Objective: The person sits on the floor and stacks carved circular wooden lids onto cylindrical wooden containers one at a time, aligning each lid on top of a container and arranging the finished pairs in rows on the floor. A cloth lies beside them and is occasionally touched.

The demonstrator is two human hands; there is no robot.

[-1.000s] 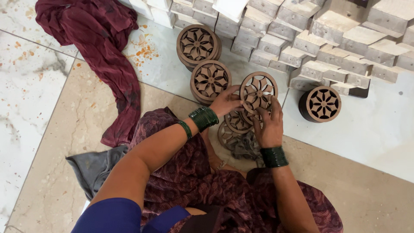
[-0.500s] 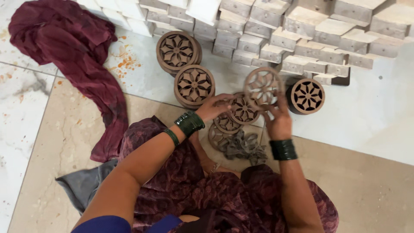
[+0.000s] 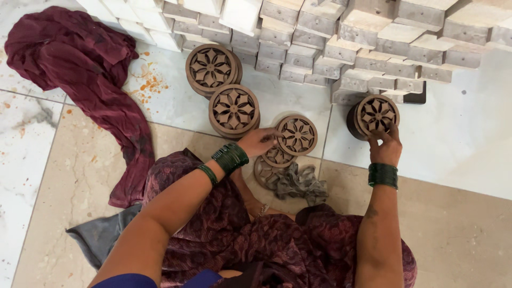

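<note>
Two hands point(image 3: 258, 141) point(image 3: 385, 146) on round, pierced wooden flower-pattern discs point(image 3: 297, 135) point(image 3: 376, 114).

No packages, labels, signs or screens in view, only plain unmarked things

We see a tiled floor point(image 3: 469, 160) of pale marble and beige slabs carrying stacks of carved round wooden discs point(image 3: 233, 109), a heap of whitish rectangular blocks point(image 3: 341, 37), a maroon cloth point(image 3: 80, 64), a grey rag point(image 3: 301, 184) and orange stains point(image 3: 152, 82).
</note>
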